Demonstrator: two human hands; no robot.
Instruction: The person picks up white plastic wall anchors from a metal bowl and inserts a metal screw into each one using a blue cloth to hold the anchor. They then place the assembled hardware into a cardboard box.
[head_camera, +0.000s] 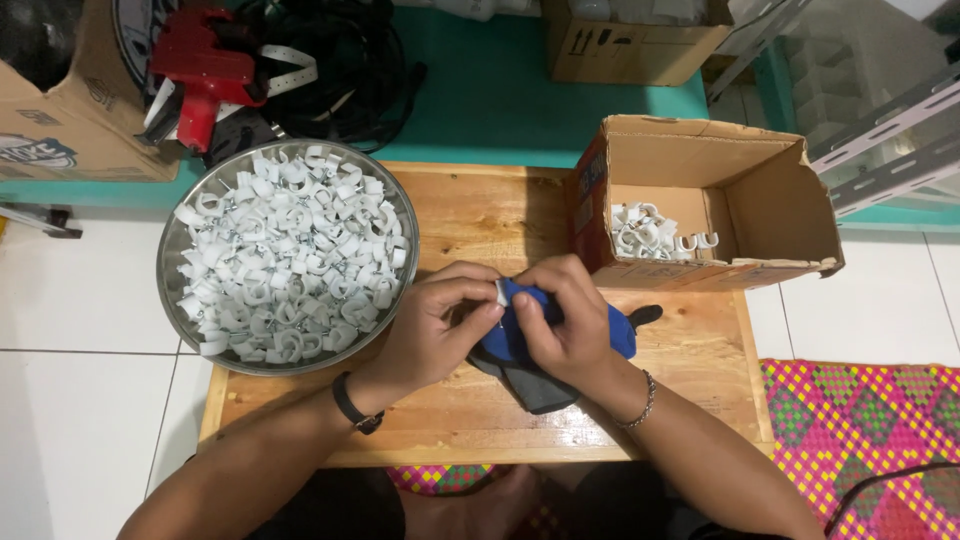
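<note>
A round metal bowl stands on the left part of the wooden surface, and it is full of small white plastic clips. On the right part lies a brown cardboard box with open flaps, tipped so its opening faces up to the camera; a small heap of the same white clips is in its left corner.

Between the two containers both hands meet. The left hand has its fingers closed on one small white clip, and the right hand has its fingers closed around a blue and black hand tool, which rests on the surface.

Behind the bowl lie a red tool and a black cable coil. Other brown boxes stand at the top left and top centre. A pink woven mat covers the floor at lower right.
</note>
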